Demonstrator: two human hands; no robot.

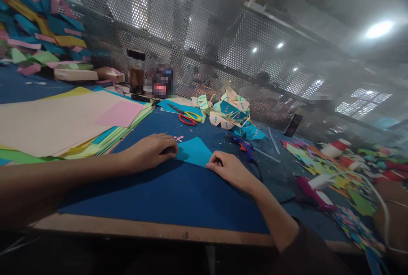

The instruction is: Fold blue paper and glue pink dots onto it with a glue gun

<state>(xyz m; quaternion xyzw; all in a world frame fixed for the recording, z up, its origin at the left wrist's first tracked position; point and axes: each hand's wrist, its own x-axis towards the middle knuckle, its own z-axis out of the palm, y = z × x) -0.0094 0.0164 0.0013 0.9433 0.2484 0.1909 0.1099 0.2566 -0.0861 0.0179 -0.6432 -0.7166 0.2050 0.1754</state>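
A bright blue sheet of paper [194,151], its outline coming to a point at the far side like a folded triangle, lies on the blue tabletop between my hands. At its left corner, my left hand [156,149] has its fingers curled closed on the edge. My right hand [231,168] pinches the right corner between thumb and fingers. Scissors [188,117] with red and yellow handles lie beyond the paper, blades towards the left. Small pink paper scraps [177,139] sit just behind my left fingertips.
Stacked coloured paper [63,122] lies left. Cut paper shapes with small squares [228,111] are heaped behind, near a blue glue gun [244,145]. A magenta power strip [314,193] with a white cable is at right, beside paper scraps [360,198] and another person's arm [392,211].
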